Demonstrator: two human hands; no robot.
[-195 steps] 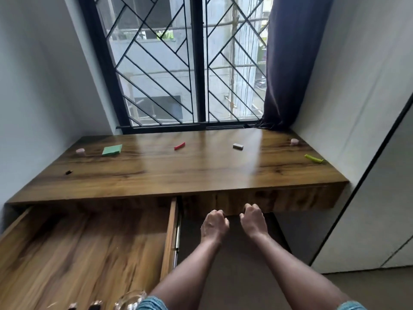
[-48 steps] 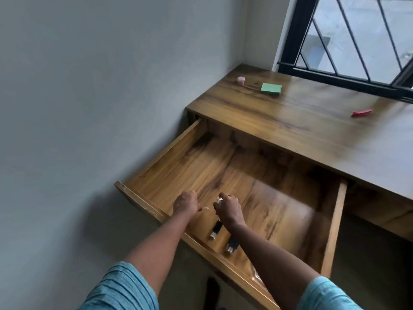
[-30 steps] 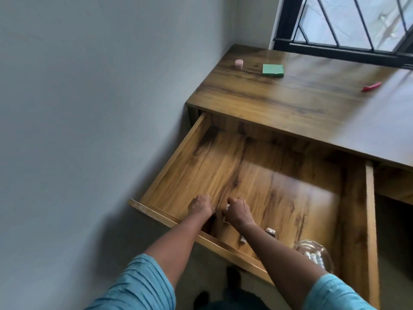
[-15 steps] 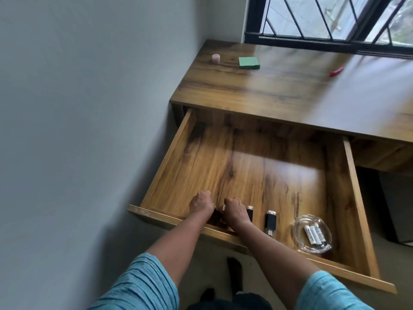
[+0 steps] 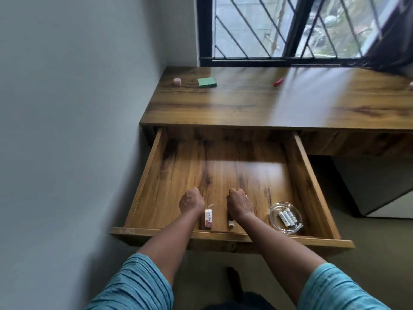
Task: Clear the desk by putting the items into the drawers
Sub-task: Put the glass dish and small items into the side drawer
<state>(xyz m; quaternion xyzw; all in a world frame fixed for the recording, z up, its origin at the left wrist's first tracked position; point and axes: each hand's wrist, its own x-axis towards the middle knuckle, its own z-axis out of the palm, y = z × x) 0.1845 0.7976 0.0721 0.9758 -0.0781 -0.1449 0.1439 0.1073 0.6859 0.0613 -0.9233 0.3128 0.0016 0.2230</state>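
Note:
The left drawer [image 5: 145, 182] of the wooden desk [image 5: 268, 108] stands pulled out. Both my hands are inside it near the front. My left hand [image 5: 191, 202] and my right hand [image 5: 240, 204] are curled into fists, and I see nothing in either. Between them a small white box with a pink label [image 5: 208, 218] lies on the drawer floor. Another small item [image 5: 230, 223] peeks out from under my right wrist. On the desk lie a green pad [image 5: 206, 82], a pink round piece [image 5: 177, 81] and a red item [image 5: 278, 82].
A glass dish [image 5: 297, 222] holding batteries [image 5: 286, 217] sits in the drawer to the right of my right hand. A grey wall runs close along the left. A barred window and dark curtain stand behind the desk. Another pink piece [image 5: 410, 85] shows at the far right edge.
My hands have moved slightly apart, and the white box now shows between them. The two dark items seen beside my right hand are now mostly hidden. The view has swung right.

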